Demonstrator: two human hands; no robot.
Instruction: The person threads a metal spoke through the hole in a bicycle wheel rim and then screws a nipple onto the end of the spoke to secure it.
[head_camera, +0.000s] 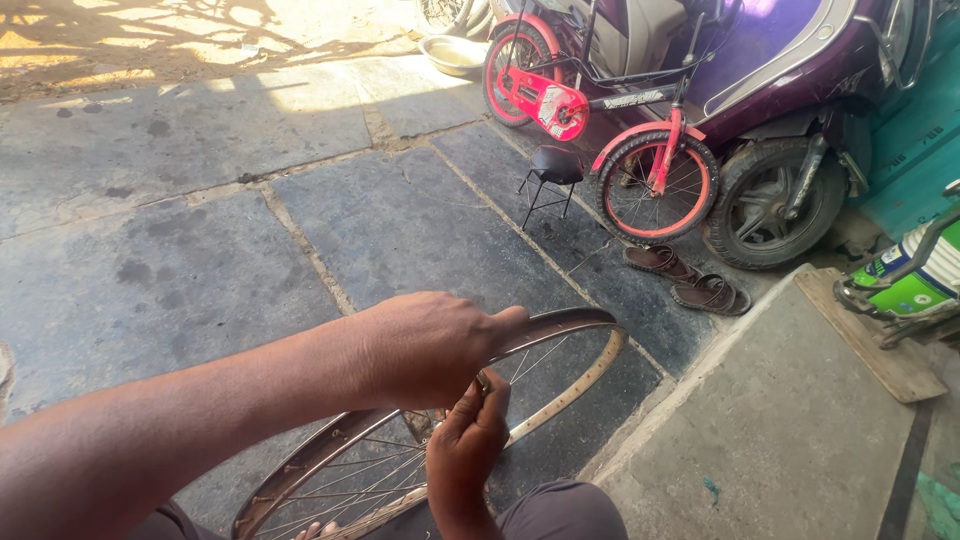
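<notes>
A bare metal bicycle wheel rim (585, 322) with thin spokes stands tilted in front of me on the stone floor. My left hand (430, 345) is closed over the top of the rim. Just below it, my right hand (470, 440) pinches a small metal part, perhaps a spoke nipple or tool, inside the rim near the spokes. Fingertips show at the bottom edge under the spokes (318, 530).
A small red child's bicycle (560, 105) leans by a maroon scooter (790, 150) at the back right. A small black stool (553, 170), a pair of brown sandals (690, 280), a metal bowl (452, 52), a raised concrete step (780, 420) and a green-and-white can (915, 275).
</notes>
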